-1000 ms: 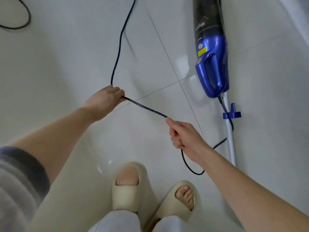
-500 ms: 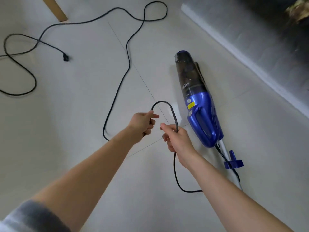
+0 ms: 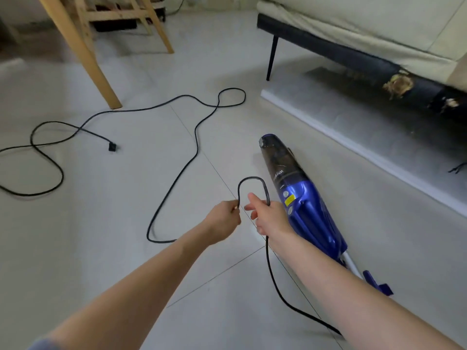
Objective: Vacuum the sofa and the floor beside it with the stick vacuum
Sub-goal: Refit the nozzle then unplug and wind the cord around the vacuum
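A loop of the thin black power cord (image 3: 252,178) has been gathered, pinched between the left hand (image 3: 223,218) and right hand (image 3: 269,216), with the blue stick vacuum (image 3: 300,198) lying on the floor just right of them, so vacuuming seems finished.

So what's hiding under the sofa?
Under the sofa a pale flat mat sticks out onto the floor, and one thin black leg stands there. Farther back is dark shadow, so anything there can't be seen.
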`<state>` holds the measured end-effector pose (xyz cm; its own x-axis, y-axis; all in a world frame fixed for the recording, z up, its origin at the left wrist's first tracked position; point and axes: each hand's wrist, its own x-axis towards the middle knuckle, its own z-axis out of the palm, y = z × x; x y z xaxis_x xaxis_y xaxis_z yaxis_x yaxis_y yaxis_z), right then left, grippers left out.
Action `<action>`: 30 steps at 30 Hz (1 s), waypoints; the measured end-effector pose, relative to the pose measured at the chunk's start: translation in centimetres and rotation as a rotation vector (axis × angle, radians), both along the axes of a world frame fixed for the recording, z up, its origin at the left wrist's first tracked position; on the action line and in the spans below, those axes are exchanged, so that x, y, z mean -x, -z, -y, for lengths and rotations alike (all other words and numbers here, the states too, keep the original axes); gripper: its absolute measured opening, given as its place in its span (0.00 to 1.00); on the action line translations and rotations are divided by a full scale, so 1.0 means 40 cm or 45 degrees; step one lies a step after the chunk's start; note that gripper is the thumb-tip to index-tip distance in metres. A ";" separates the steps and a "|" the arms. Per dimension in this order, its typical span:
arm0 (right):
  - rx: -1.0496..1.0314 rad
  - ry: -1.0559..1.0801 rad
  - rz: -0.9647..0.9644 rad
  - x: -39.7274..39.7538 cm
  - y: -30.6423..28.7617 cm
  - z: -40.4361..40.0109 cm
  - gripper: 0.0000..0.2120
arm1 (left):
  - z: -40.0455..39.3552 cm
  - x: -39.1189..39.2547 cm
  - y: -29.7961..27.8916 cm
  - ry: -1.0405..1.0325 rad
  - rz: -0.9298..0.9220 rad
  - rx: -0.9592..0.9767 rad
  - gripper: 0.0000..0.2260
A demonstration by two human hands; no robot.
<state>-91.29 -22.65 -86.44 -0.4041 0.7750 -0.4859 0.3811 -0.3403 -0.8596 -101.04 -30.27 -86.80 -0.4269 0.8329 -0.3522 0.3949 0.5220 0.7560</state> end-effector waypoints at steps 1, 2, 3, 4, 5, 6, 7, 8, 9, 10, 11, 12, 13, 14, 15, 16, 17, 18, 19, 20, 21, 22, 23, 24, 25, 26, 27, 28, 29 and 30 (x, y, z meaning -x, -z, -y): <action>0.034 0.014 -0.034 -0.008 -0.007 0.004 0.14 | 0.004 -0.017 -0.008 0.063 -0.020 0.023 0.12; 0.052 0.032 -0.067 -0.018 -0.005 0.008 0.12 | 0.007 -0.033 -0.006 0.122 -0.041 0.021 0.12; 0.061 0.039 -0.083 -0.026 -0.002 0.010 0.10 | 0.008 -0.044 -0.004 0.164 -0.048 0.006 0.13; 0.066 0.035 -0.081 -0.033 -0.002 0.010 0.08 | 0.010 -0.051 -0.001 0.193 -0.057 -0.029 0.12; 0.073 0.021 -0.074 -0.043 -0.005 0.011 0.09 | 0.017 -0.059 -0.005 0.214 -0.056 -0.065 0.12; 0.078 -0.007 -0.078 -0.048 -0.015 0.006 0.11 | 0.022 -0.059 -0.013 0.225 -0.054 -0.114 0.11; 0.076 -0.041 -0.093 -0.050 -0.030 0.001 0.11 | 0.030 -0.058 -0.024 0.242 -0.045 -0.166 0.10; 0.055 -0.070 -0.107 -0.050 -0.047 -0.006 0.11 | 0.041 -0.053 -0.031 0.267 -0.047 -0.222 0.10; 0.017 -0.073 -0.118 -0.048 -0.065 -0.012 0.10 | 0.061 -0.047 -0.034 0.287 -0.064 -0.260 0.13; -0.034 -0.036 -0.126 -0.046 -0.080 -0.024 0.09 | 0.086 -0.038 -0.035 0.310 -0.105 -0.271 0.16; -0.074 0.044 -0.132 -0.046 -0.087 -0.038 0.09 | 0.115 -0.026 -0.026 0.354 -0.220 -0.231 0.17; -0.108 0.145 -0.132 -0.047 -0.089 -0.056 0.11 | 0.147 -0.011 -0.015 0.428 -0.403 -0.143 0.16; -0.133 0.236 -0.127 -0.051 -0.088 -0.074 0.13 | 0.178 0.003 -0.004 0.484 -0.618 -0.008 0.15; -0.157 0.297 -0.096 -0.058 -0.083 -0.088 0.15 | 0.199 0.019 0.006 0.499 -0.830 0.120 0.16; -0.174 0.333 -0.048 -0.064 -0.074 -0.097 0.15 | 0.209 0.031 0.008 0.475 -0.989 0.201 0.16; -0.177 0.346 0.013 -0.070 -0.065 -0.102 0.14 | 0.207 0.035 0.000 0.435 -1.104 0.243 0.15; -0.162 0.350 0.063 -0.074 -0.055 -0.104 0.12 | 0.197 0.032 -0.014 0.423 -1.192 0.304 0.13; -0.126 0.351 0.083 -0.076 -0.049 -0.099 0.08 | 0.181 0.025 -0.033 0.487 -1.271 0.388 0.11; -0.075 0.349 0.073 -0.076 -0.048 -0.090 0.07 | 0.162 0.013 -0.053 0.623 -1.353 0.468 0.08; -0.033 0.332 0.039 -0.072 -0.051 -0.081 0.07 | 0.142 -0.001 -0.072 0.767 -1.400 0.535 0.08; -0.012 0.310 -0.008 -0.066 -0.059 -0.071 0.10 | 0.125 -0.019 -0.090 0.910 -1.431 0.576 0.08; -0.003 0.286 -0.066 -0.060 -0.069 -0.058 0.13 | 0.108 -0.034 -0.104 1.028 -1.447 0.540 0.08; -0.004 0.257 -0.119 -0.054 -0.083 -0.042 0.15 | 0.093 -0.046 -0.116 1.091 -1.411 0.433 0.07; -0.009 0.216 -0.151 -0.050 -0.094 -0.023 0.16 | 0.080 -0.055 -0.129 1.113 -1.335 0.297 0.08; -0.005 0.170 -0.160 -0.050 -0.102 -0.002 0.17 | 0.071 -0.062 -0.146 1.111 -1.229 0.174 0.10; 0.017 0.123 -0.161 -0.054 -0.111 0.020 0.18 | 0.063 -0.063 -0.161 1.084 -1.115 0.078 0.11; 0.054 0.072 -0.161 -0.060 -0.116 0.039 0.18 | 0.056 -0.058 -0.174 1.037 -1.010 0.007 0.11; 0.094 0.014 -0.158 -0.067 -0.121 0.056 0.19 | 0.050 -0.047 -0.184 0.972 -0.904 -0.038 0.11; 0.127 -0.055 -0.151 -0.076 -0.126 0.069 0.19 | 0.045 -0.033 -0.193 0.900 -0.788 -0.066 0.11; 0.136 -0.135 -0.131 -0.084 -0.128 0.078 0.20 | 0.039 -0.020 -0.200 0.838 -0.678 -0.073 0.12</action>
<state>-87.94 -25.76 -81.30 -0.5324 0.6719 -0.5149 0.3314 -0.3942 -0.8572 -100.25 -31.84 -78.79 0.0539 0.9801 -0.1912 0.9156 0.0279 0.4012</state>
